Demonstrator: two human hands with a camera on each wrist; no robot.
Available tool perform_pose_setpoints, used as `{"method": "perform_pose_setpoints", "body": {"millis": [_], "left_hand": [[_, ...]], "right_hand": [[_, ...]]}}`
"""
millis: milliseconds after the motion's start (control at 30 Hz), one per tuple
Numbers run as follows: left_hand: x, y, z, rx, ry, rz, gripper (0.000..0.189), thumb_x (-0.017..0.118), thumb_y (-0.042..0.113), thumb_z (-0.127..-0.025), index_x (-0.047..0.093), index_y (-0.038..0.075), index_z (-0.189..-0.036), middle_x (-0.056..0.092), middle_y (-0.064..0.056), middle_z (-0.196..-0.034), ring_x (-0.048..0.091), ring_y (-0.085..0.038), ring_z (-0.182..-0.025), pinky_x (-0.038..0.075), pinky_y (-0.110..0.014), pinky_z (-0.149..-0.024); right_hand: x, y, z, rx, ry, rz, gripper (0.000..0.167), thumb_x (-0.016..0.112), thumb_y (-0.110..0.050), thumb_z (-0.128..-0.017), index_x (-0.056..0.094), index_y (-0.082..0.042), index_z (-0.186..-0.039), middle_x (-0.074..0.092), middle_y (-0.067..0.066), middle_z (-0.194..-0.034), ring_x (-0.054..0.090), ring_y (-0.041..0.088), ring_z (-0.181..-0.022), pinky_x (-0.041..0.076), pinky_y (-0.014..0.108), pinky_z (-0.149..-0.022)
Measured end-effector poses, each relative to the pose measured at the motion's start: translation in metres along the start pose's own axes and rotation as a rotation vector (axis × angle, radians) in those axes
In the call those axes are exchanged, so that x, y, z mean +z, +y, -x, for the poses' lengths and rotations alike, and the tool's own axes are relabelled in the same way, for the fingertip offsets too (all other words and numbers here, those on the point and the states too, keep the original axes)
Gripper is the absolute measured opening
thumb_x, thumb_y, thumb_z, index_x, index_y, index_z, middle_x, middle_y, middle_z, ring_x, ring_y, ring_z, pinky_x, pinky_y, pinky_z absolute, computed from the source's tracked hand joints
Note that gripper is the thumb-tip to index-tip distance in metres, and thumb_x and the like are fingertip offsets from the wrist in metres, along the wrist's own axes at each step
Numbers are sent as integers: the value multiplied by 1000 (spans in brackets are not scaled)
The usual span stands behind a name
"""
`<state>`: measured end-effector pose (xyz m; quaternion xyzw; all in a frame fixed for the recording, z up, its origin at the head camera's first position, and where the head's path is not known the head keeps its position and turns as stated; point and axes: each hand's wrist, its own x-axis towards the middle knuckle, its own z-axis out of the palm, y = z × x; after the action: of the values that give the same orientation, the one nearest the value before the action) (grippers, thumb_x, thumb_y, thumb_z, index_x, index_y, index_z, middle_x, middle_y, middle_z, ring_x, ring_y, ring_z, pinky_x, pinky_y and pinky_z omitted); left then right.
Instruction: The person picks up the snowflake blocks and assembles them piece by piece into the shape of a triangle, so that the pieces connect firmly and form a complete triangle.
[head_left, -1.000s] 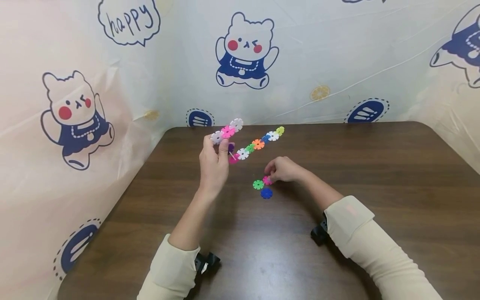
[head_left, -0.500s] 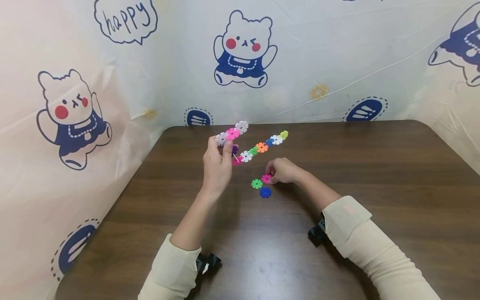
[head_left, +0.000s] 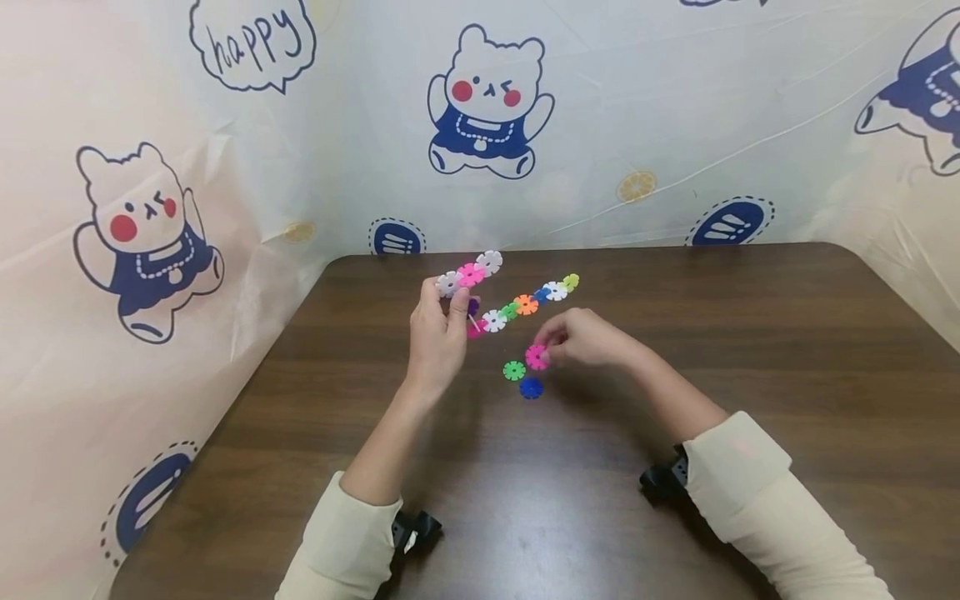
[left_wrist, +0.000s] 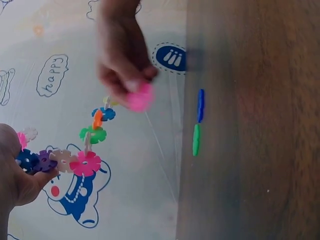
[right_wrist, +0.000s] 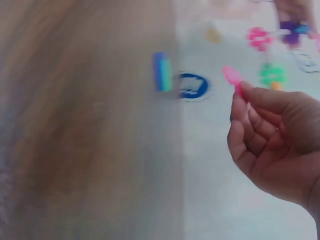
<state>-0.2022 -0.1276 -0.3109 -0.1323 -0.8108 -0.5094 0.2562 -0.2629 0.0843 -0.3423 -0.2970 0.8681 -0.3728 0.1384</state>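
My left hand grips a chain of notched snowflake discs that slot into one another, held up above the table. The chain bends round the fingers: a white, pink and white run shows at the top, and a longer multicoloured run reaches out to the right. Between thumb and fingers of my right hand is a loose pink snowflake disc, raised off the table in the left wrist view. Just below it, a green disc and a blue disc lie flat on the wood.
The dark wooden table spreads under both arms, its far edge running behind the chain. A pale printed sheet hangs behind and along the left side. Each wrist carries a small black camera.
My right hand has lifted the pink disc off the table, its forearm shifting right. The left hand has moved slightly right and down with the chain. The green and blue discs stay put.
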Motion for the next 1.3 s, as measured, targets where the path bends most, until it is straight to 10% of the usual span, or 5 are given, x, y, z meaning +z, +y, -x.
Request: {"method": "perform_pose_setpoints", "body": {"millis": [533,767,1300], "left_hand": [[6,1,4,114,-166,42,18,50,12,-96,45,-2,-106,64,-15,-96,60,-21,-85,51,-33,-66],[8,4,5,73,-257,90,21,50,11,-95,45,-2,-111,62,-18,-100,60,-24,-89,52,-44,-70],[5,12,8,85,-311,82,33,52,0,-92,43,-1,-124,59,-21,-98,60,-33,-87,52,-37,-71]], "right_hand": [[-31,-38,37,19,476,-520,30,66,-20,-87,63,5,-103,66,5,-81,63,18,-69,53,26,-69],[-32,-44,40,18,464,-726,28,67,-14,-86,61,8,-102,66,5,-76,64,15,-63,54,28,-68],[-34,-43,48,44,356,-768,8,64,-9,-88,68,-3,-85,66,5,-70,63,14,-60,54,27,-65]]}}
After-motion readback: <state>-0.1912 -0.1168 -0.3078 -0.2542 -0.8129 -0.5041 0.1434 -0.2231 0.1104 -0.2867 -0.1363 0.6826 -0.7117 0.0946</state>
